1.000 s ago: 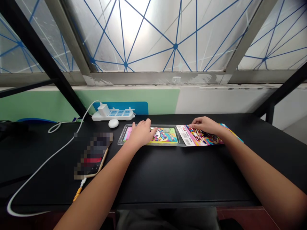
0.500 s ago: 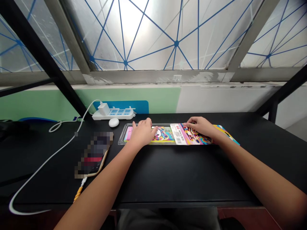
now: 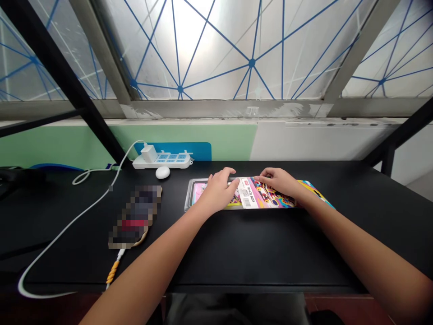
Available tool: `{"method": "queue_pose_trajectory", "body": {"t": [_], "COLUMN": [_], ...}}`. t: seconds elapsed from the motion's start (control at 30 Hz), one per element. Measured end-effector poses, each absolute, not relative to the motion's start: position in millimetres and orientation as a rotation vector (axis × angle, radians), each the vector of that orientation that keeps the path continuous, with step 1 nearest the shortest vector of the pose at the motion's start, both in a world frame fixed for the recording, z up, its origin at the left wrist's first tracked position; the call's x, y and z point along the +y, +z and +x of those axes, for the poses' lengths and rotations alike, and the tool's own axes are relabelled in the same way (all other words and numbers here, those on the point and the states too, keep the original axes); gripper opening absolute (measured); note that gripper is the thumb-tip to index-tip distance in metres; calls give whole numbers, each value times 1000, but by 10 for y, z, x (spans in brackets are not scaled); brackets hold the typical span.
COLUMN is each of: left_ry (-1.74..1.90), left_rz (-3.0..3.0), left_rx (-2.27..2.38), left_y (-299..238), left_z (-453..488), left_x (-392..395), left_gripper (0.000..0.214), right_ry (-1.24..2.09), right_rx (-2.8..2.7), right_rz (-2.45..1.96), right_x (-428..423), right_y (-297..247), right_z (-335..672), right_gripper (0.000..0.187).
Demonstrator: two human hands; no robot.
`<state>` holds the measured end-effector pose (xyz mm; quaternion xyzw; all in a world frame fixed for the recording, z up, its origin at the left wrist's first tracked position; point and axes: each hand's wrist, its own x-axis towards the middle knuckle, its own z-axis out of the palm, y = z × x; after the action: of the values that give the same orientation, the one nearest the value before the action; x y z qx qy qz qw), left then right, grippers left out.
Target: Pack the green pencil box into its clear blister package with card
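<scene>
A colourful pencil box [image 3: 199, 193] in a clear plastic tray lies on the black desk, its right part inside a printed cardboard sleeve [image 3: 249, 194] marked PENCIL BOX. Across the box lies my left hand [image 3: 219, 192], gripping it with the thumb and index finger stretched toward the sleeve's opening. The hand covers the middle of the picture on the box. My right hand [image 3: 276, 181] is closed on the sleeve, fingers curled at its far edge. Its wrist hides part of the sleeve, whose yellow and blue right end [image 3: 316, 192] shows beyond it.
To the left lies a phone [image 3: 137, 216], its screen blurred out, with a charging cable [image 3: 112, 272]. A white power strip [image 3: 176, 160] with a plug stands by the wall, a small white rounded case [image 3: 163, 172] before it. Black frame bars [image 3: 67, 79] rise at both sides.
My left hand has moved right with the box and tray, and less of the box now shows outside the sleeve. My right hand stays on the sleeve. The view has shifted slightly.
</scene>
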<state>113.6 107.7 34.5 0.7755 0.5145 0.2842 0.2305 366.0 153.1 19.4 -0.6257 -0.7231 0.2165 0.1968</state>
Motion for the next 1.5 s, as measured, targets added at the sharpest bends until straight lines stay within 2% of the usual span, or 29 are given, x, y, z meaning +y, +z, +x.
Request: {"method": "queue_pose_trajectory", "body": {"t": [0.23, 0.37, 0.5, 0.73, 0.93, 1.1, 1.27, 1.37, 1.5], "left_ry": [944, 1037, 1202, 1306, 1239, 1312, 1160, 894, 715], "left_rz": [2247, 1938, 1691, 1498, 1540, 1528, 1828, 2048, 2129], "left_rx": [1480, 1489, 1256, 1056, 1159, 1116, 1385, 1580, 1686], "left_y": [341, 214, 64, 33, 49, 73, 104, 120, 147], "left_z": [795, 714, 817, 867, 861, 858, 826, 808, 801], "left_x": [1328, 1444, 1483, 1459, 1453, 1423, 1410, 1408, 1408], "left_gripper": [23, 35, 46, 65, 74, 65, 38, 27, 26], "right_ry": [658, 803, 816, 625, 601, 431, 217, 277, 464], "right_rx": [-2037, -2003, -2063, -2184, -2368, -2484, -2513, -2418, -2224], "right_rz": [-1807, -1754, -1722, -1641, -1575, -1536, -1544, -1650, -1671], "right_x": [1633, 1671, 1651, 1662, 1753, 1730, 1711, 1719, 1665], "right_y": [226, 232, 256, 333, 371, 367, 333, 305, 244], "right_z": [4011, 4230, 4222, 3701, 2863, 2358, 2726, 3249, 3888], "right_gripper": [50, 53, 54, 61, 56, 51, 55, 55, 48]}}
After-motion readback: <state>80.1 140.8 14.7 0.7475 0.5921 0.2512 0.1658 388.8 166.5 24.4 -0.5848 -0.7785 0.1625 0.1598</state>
